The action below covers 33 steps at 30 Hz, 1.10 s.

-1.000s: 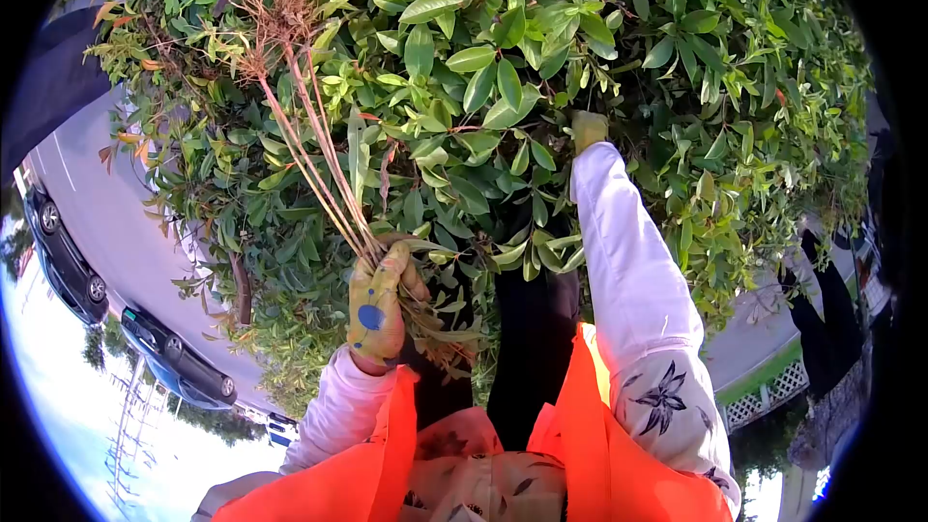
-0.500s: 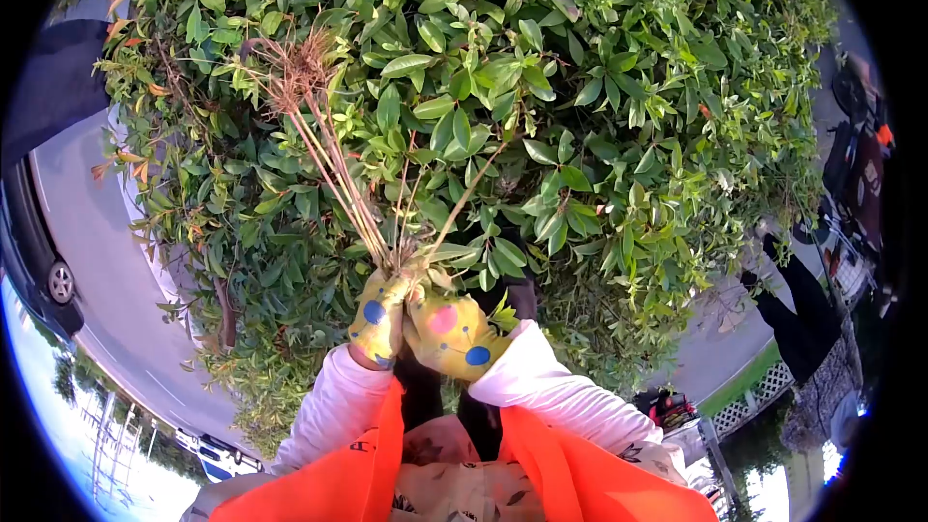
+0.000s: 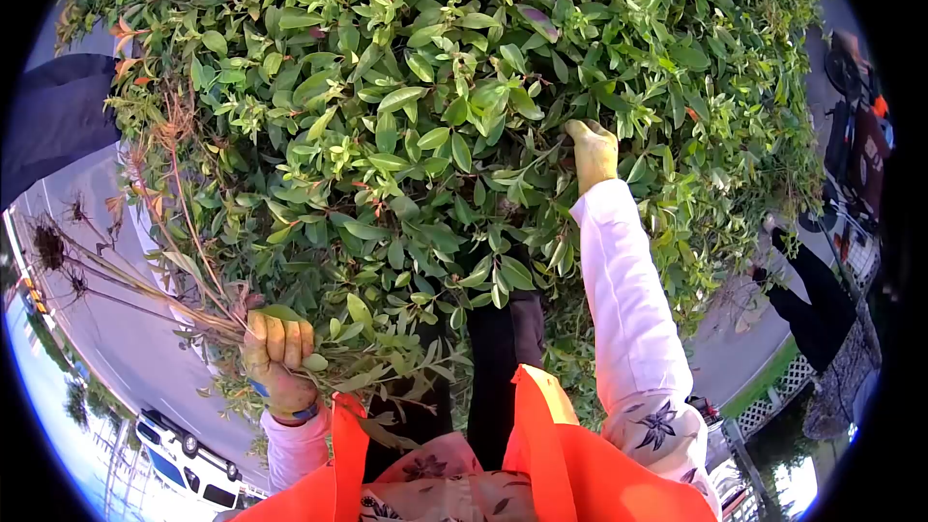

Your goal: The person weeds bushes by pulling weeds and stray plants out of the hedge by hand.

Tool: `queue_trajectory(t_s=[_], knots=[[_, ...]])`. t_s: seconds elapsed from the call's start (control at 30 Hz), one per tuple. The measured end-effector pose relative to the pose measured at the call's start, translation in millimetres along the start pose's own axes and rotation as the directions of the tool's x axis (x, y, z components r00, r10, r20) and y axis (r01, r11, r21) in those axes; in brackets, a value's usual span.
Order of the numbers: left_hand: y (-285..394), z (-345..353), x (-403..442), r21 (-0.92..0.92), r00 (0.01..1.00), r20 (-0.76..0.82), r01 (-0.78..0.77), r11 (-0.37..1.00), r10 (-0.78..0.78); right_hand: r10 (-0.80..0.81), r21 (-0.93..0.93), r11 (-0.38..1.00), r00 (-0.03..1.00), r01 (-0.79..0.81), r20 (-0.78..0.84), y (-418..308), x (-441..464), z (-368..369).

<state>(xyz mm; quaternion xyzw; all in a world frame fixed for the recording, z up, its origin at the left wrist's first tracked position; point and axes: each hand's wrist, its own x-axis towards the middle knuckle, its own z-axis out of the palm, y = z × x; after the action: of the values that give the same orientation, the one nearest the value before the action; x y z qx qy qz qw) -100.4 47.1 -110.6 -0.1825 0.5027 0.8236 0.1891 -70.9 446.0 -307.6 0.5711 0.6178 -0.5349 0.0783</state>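
My left hand [image 3: 278,358], in a yellow glove with a blue patch, is closed round a bunch of uprooted weeds [image 3: 155,295]. Their dark, stringy roots point left, and their leafy ends hang to the right of my fist, before my legs. My right hand [image 3: 592,153], gloved in yellow too, reaches forward into the leaves of a hedge [image 3: 406,135]. Its fingers are curled down among the foliage; whatever they grip is hidden there.
On the left, a dark piece of clothing [image 3: 58,121] shows beside the hedge, with a road [image 3: 126,348] and a white vehicle [image 3: 184,459] beyond. At right are a person in dark trousers [image 3: 817,304] and a parked two-wheeler [image 3: 851,145].
Both hands were together at the weeds. My left hand has carried the bunch left and lower, its roots swinging left. My right hand has let go and moved forward right into the hedge.
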Motion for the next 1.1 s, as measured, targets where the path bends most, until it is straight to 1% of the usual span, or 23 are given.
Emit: queue_trajectory(t_s=[0.07,0.1,0.2,0.23,0.3,0.33,0.37,0.4,0.47,0.53,0.63,0.67,0.7,0.73,0.77,0.83,0.87,0.9,0.93,0.97,1.0,1.03,1.1], knots=[[-9.2,9.5,-0.8,-0.092,0.990,0.011,0.140,0.986,-0.140,-0.186,-0.427,0.893,0.981,0.146,-0.054,19.9,7.0,5.9],[-16.8,12.2,-4.1,-0.055,0.985,-0.029,0.166,0.985,-0.167,-0.199,-0.489,0.861,0.977,0.138,-0.074,22.1,3.7,6.3],[-33.9,30.0,-10.7,-0.048,0.937,-0.153,0.309,0.950,-0.313,-0.076,-0.540,0.831,0.989,0.133,0.126,28.6,1.4,5.4],[-42.1,31.7,-11.5,-0.062,0.938,-0.117,0.320,0.945,-0.325,-0.080,-0.670,0.726,0.987,0.154,0.139,-4.8,-25.5,7.7],[-51.4,43.8,-11.4,-0.042,0.915,-0.178,0.360,0.932,-0.362,-0.294,-0.847,0.456,0.945,0.273,0.145,-7.6,-30.4,17.1],[-57.7,48.4,-11.5,-0.037,0.892,-0.287,0.353,0.935,-0.349,-0.274,-0.807,0.525,0.951,0.270,0.140,-4.3,-19.8,23.1],[-61.5,49.1,-10.8,-0.037,0.892,-0.285,0.357,0.933,-0.352,-0.032,-0.734,0.663,0.984,0.150,0.173,-12.1,-7.7,30.5],[-65.2,49.1,-10.5,-0.024,0.891,-0.267,0.374,0.927,-0.367,-0.120,-0.737,0.657,0.987,0.161,0.108,7.5,9.2,48.4],[-71.2,49.2,-9.3,-0.023,0.891,-0.236,0.393,0.919,-0.387,0.055,-0.663,0.748,0.998,-0.022,0.030,35.0,45.6,83.4],[-74.4,59.0,-5.5,0.023,0.874,-0.273,0.424,0.905,-0.402,0.044,-0.691,0.723,0.998,-0.007,0.035,62.8,56.4,100.0],[-80.3,63.7,-1.5,0.074,0.851,-0.312,0.466,0.882,-0.423,-0.137,-0.822,0.518,0.971,0.237,0.194,112.6,58.6,105.7],[-83.2,68.2,-1.9,0.090,0.842,-0.325,0.481,0.872,-0.431,-0.191,-0.794,0.538,0.959,0.282,0.211,128.9,56.3,105.5],[-85.9,70.5,0.9,0.104,0.837,-0.332,0.491,0.865,-0.435,-0.184,-0.689,0.681,0.969,0.247,0.165,140.8,50.6,103.7],[-96.2,55.0,-1.1,0.108,0.853,-0.260,0.491,0.864,-0.453,0.016,-0.206,0.979,0.996,0.003,0.087,119.4,13.5,95.5],[-100.6,47.1,0.2,0.067,0.838,-0.189,0.531,0.844,-0.512,0.215,0.373,0.906,0.977,-0.201,0.005,95.7,-25.4,86.8],[-111.0,61.5,2.2,0.250,0.810,-0.317,0.573,0.781,-0.493,0.187,0.232,0.946,0.964,-0.228,0.186,62.7,-98.7,65.6],[-111.9,67.6,3.4,0.218,0.733,-0.336,0.671,0.708,-0.591,-0.068,0.215,0.976,0.977,0.024,0.202,56.4,-133.5,59.3],[-134.5,48.5,-5.0,0.149,0.796,-0.265,0.591,0.793,-0.543,-0.147,-0.123,0.974,0.946,0.189,0.290,59.8,-162.0,48.8],[-142.2,63.4,2.6,0.072,0.778,-0.219,0.615,0.785,-0.589,-0.198,-0.313,0.874,0.862,0.371,0.467,42.6,-191.5,37.0],[-146.3,79.3,6.9,0.001,0.752,-0.176,0.645,0.764,-0.635,-0.427,-0.301,0.643,0.656,0.704,0.622,45.5,-209.3,28.4],[-143.4,87.6,8.2,0.038,0.717,-0.240,0.681,0.731,-0.655,-0.164,-0.356,0.656,0.586,0.666,0.794,22.6,-215.7,17.7],[-146.9,82.3,4.5,0.085,0.687,-0.304,0.709,0.700,-0.660,-0.352,-0.186,0.682,0.540,0.707,0.765,32.8,-208.6,11.6],[-133.8,93.7,11.8,0.013,0.667,-0.376,0.698,0.716,-0.643,-0.251,-0.033,0.799,0.384,0.600,0.888,-21.0,-154.2,-7.8]])
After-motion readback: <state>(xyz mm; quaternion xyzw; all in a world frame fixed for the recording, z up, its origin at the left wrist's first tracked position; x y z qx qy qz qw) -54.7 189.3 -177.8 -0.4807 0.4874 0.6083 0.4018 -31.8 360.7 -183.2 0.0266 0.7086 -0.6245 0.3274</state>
